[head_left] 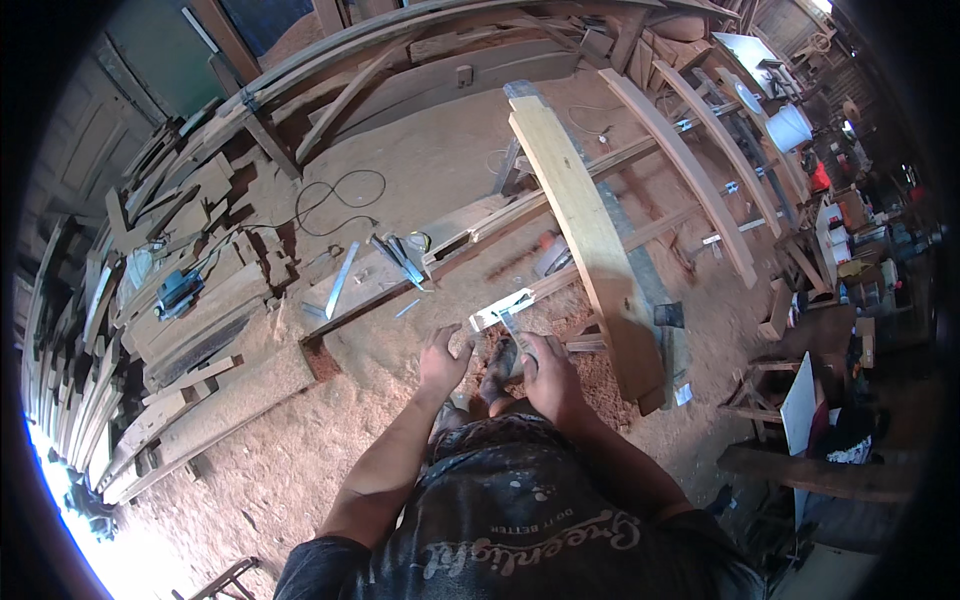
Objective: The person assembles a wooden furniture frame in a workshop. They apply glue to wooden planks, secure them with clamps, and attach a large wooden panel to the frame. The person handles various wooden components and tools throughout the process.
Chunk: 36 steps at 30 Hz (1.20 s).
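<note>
One slim metal-bladed tool (511, 327) at a pale wooden beam (488, 316)

The right hand (552, 375) closes round the tool's handle, seemingly to steer its blade at the beam's notched near end. The left hand (446, 362) is loosely spread, just beside that end's left corner, apparently leaving the blade room. A broad yellowish wooden plank (575, 190) crosses the beam, likely for support. Several long metal hand tools (406, 264) lie grouped beyond the left hand, seemingly within reach.
</note>
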Each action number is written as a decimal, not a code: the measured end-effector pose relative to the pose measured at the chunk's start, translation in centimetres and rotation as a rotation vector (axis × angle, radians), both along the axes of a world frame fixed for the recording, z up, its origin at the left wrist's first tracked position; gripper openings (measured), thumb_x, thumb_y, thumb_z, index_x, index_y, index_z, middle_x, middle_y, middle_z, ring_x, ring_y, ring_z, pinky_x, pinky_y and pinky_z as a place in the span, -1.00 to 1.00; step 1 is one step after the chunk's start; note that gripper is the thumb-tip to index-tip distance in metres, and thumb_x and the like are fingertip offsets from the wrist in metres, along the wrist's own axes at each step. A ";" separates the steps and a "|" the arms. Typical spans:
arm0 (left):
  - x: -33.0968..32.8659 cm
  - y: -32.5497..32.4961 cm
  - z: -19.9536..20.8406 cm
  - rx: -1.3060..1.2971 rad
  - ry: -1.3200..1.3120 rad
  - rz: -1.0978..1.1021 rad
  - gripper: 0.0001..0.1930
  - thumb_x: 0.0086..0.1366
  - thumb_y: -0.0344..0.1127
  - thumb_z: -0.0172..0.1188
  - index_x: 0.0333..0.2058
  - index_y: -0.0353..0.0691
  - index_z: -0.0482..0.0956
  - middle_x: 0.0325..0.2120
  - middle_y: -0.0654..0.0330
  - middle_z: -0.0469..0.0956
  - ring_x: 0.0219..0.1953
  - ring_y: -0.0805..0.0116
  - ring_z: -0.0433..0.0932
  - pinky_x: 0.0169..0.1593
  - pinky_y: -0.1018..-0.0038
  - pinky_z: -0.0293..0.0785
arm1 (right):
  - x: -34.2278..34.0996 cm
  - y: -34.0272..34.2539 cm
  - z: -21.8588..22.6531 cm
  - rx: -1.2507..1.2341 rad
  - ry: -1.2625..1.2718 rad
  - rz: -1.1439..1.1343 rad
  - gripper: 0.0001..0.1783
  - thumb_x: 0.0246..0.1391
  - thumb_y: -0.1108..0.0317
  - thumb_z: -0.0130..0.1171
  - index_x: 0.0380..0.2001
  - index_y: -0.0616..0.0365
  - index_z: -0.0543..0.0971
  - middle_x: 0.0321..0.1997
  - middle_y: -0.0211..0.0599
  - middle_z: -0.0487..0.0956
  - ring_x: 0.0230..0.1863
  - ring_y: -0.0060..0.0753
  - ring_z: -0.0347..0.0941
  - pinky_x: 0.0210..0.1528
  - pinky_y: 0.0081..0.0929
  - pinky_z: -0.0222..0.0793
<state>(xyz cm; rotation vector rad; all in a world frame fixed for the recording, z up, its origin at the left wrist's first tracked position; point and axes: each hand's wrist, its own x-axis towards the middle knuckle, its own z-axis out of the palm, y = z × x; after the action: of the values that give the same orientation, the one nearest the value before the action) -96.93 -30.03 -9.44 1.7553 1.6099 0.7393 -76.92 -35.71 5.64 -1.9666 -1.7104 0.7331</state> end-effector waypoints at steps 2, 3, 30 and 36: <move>-1.4 -1.2 -2.0 -0.158 0.042 0.028 -0.54 0.23 -0.04 0.34 0.02 -0.17 0.62 0.01 -0.02 0.61 0.04 -0.01 0.61 0.10 0.20 0.53 | -1.0 -0.3 0.6 -0.022 0.004 0.011 -0.59 0.24 0.42 0.12 0.16 0.10 0.46 0.00 0.03 0.50 0.00 0.19 0.50 0.02 -0.06 0.47; -2.1 -2.2 -3.3 -0.241 0.064 0.040 -0.54 0.23 -0.03 0.34 0.01 -0.17 0.63 0.01 -0.02 0.61 0.04 -0.01 0.61 0.10 0.20 0.53 | -1.2 -0.4 1.0 -0.020 0.009 0.043 -0.59 0.24 0.43 0.12 0.16 0.09 0.46 0.00 0.02 0.50 -0.02 0.18 0.52 0.00 -0.06 0.48; -16.2 -15.9 -11.4 -0.696 -0.127 0.275 -0.69 0.21 -0.19 0.39 -0.19 -0.31 0.68 -0.33 0.07 0.73 -0.24 0.29 0.68 -0.09 0.42 0.56 | 6.2 1.4 2.8 0.331 -0.238 0.227 -0.59 0.07 0.56 0.14 0.03 0.14 0.54 0.07 0.00 0.55 0.02 0.10 0.55 0.02 -0.18 0.52; -18.2 -16.3 -12.7 -0.738 -0.256 0.263 -0.75 0.23 -0.20 0.38 -0.23 -0.25 0.67 -0.26 0.11 0.72 -0.24 0.35 0.67 -0.07 0.46 0.54 | 2.6 1.8 1.5 0.125 -0.328 0.160 -0.61 0.16 0.45 0.06 0.08 0.05 0.51 -0.01 0.03 0.47 -0.10 0.18 0.54 -0.10 0.03 0.49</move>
<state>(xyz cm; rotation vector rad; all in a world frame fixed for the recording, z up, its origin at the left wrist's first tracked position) -115.12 -46.34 -22.13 0.9013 1.6591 0.3800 -74.31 -33.93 7.14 -1.9622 -2.0683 0.3552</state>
